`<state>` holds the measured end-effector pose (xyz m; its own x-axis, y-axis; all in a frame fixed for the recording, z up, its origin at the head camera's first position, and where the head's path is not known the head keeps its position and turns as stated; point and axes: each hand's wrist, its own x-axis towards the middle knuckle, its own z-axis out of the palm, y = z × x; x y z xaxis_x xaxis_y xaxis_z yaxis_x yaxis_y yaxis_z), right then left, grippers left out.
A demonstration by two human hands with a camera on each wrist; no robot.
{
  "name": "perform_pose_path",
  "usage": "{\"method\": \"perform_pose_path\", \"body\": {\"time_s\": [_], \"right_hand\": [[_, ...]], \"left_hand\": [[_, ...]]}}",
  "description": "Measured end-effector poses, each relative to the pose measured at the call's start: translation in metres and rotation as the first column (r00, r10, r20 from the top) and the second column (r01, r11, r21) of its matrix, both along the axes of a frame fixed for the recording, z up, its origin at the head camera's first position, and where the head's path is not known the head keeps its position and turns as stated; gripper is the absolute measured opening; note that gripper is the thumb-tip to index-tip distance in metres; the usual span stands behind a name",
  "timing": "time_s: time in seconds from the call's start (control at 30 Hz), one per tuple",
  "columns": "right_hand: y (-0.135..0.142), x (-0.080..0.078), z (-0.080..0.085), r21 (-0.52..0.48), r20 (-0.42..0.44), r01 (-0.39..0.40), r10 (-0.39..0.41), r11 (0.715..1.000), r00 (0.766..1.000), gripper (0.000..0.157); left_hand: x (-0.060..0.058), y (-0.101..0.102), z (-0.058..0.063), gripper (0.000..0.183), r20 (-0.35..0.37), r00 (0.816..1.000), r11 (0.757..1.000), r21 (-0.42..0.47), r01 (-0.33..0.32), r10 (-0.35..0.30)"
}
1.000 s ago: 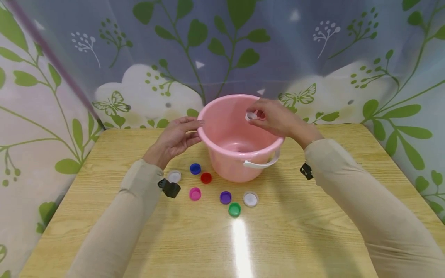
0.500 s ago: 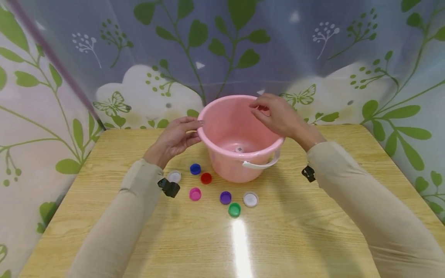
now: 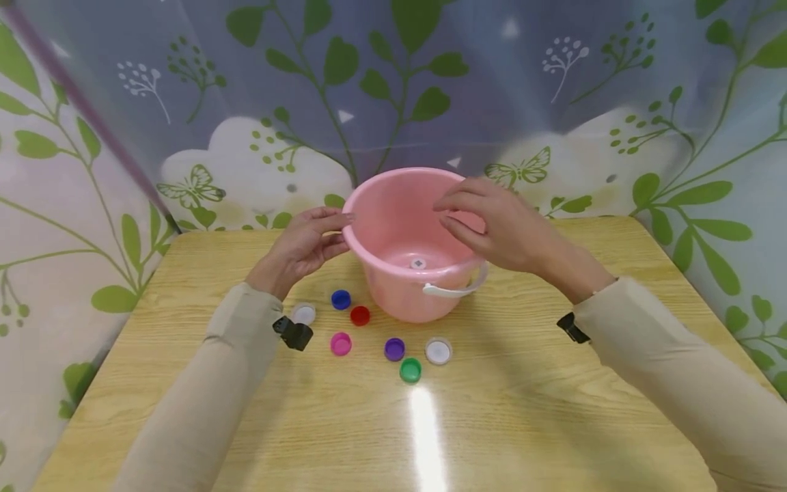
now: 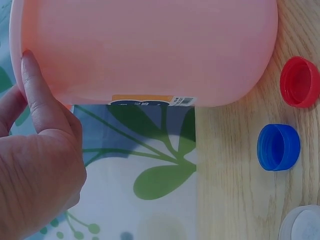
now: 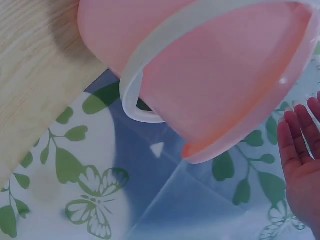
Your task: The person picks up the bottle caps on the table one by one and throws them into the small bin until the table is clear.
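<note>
A pink bucket (image 3: 402, 294) stands upright on the table, its white handle (image 3: 451, 292) hanging at the front right. My left hand (image 3: 304, 247) grips the bucket's left rim between thumb and fingers, seen closer in the left wrist view, where a finger (image 4: 37, 95) lies along the outer wall. Over the right rim hovers my right hand (image 3: 507, 225), its fingers loosely bent with nothing held. On the bucket's floor lies a small white cap (image 3: 418, 263). In the right wrist view the right hand (image 5: 306, 170) is apart from the rim.
Several bottle caps lie before the bucket: blue (image 3: 341, 299), red (image 3: 360, 316), pink (image 3: 341, 344), purple (image 3: 395, 349), green (image 3: 410, 370) and two whitish ones, a left cap (image 3: 304, 314) and a right cap (image 3: 438, 351). A leaf-patterned curtain (image 3: 246, 164) hangs behind the wooden table (image 3: 522, 424).
My right hand has let go of the white cap, which dropped to the bucket's floor. That hand has since drawn back a little toward me. The left hand keeps its hold on the rim.
</note>
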<state>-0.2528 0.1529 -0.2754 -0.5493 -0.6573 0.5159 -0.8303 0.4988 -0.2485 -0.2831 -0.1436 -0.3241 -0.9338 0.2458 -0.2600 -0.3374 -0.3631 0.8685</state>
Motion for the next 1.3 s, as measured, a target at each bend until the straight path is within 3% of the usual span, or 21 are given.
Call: {"method": "perform_pose_path", "body": {"time_s": [0.33,0.53,0.73,0.87,1.07,1.3], "right_hand": [[0.009,0.043,-0.018,-0.067,-0.139,-0.151,0.140,0.986,0.980,0.015],[0.013,0.063,-0.044,-0.026,-0.068,-0.166,0.164,0.986,0.984,0.034],[0.017,0.070,-0.081,0.082,-0.029,-0.168,0.171,0.982,0.985,0.034],[0.017,0.076,-0.099,0.196,0.043,-0.179,0.174,0.964,0.984,0.030],[0.013,0.081,-0.119,0.321,0.226,-0.153,0.081,0.935,0.971,0.041],[0.008,0.079,-0.133,0.368,0.285,-0.121,0.012,0.922,0.959,0.048]], "left_hand": [[0.000,0.000,0.001,0.017,0.012,1.000,1.000,0.010,-0.012,0.012],[0.000,-0.001,0.000,0.016,0.008,1.000,1.000,0.015,-0.010,0.010],[0.000,0.000,0.000,0.019,0.013,1.000,1.000,0.024,-0.005,0.005],[0.000,0.001,0.000,0.019,0.012,1.000,1.000,0.021,-0.002,0.002],[0.000,0.001,0.000,0.015,0.004,1.000,1.000,0.029,-0.007,0.006],[0.001,0.000,-0.001,0.012,0.010,1.000,0.999,0.038,-0.013,0.012]]}}
